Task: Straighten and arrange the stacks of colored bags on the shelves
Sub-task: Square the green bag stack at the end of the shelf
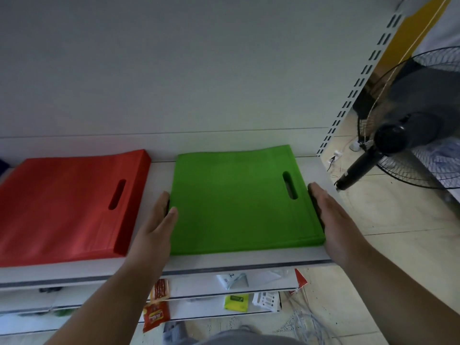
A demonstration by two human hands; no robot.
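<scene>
Green bag stack (239,197) sits on the right end of the white shelf (249,260), squeezed between both palms: left hand (159,225) flat on its left edge, thumb on top; right hand (331,220) flat on the right edge. Fingers straight, pressing not gripping, likely to square the sides. Red bag stack (67,205) lies just left, apart, untouched, looks tidy enough

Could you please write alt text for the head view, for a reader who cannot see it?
Two open hands, left hand and right hand, press flat against opposite sides of a green stack of bags on a white shelf. A red stack lies apart to its left; a black fan stands at right.
</scene>
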